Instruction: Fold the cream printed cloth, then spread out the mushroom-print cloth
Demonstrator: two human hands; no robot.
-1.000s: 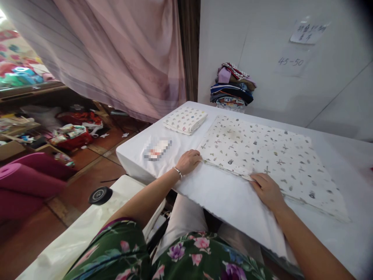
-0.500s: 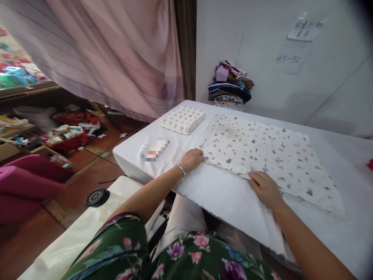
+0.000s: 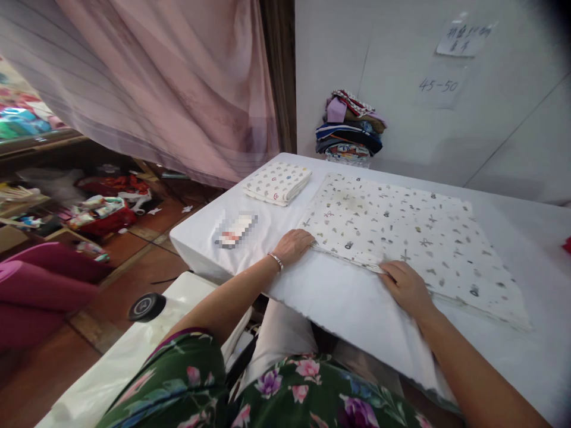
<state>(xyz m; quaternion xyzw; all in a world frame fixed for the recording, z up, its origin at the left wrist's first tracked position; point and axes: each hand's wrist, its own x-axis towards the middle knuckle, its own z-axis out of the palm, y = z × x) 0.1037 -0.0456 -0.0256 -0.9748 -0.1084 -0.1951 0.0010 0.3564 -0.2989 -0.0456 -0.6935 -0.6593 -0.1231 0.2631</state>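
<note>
Clock centred on view. Printed cloth (image 3: pixel 401 229) flat on white table (image 3: pixel 321 285), 3 o'clock. Left hand (image 3: pixel 294 245) on its near-left corner, grip unclear; right hand (image 3: pixel 405 286) pinching near edge. Clothes pile (image 3: pixel 349 132), 1 o'clock; black disc (image 3: pixel 147 307), 8 o'clock

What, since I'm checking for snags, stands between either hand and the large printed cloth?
Nothing visible: the left hand is at the near-left corner of the large printed cloth, and the right hand grips its near edge. The smaller folded cloth lies off to the left, in neither hand's way.
</note>
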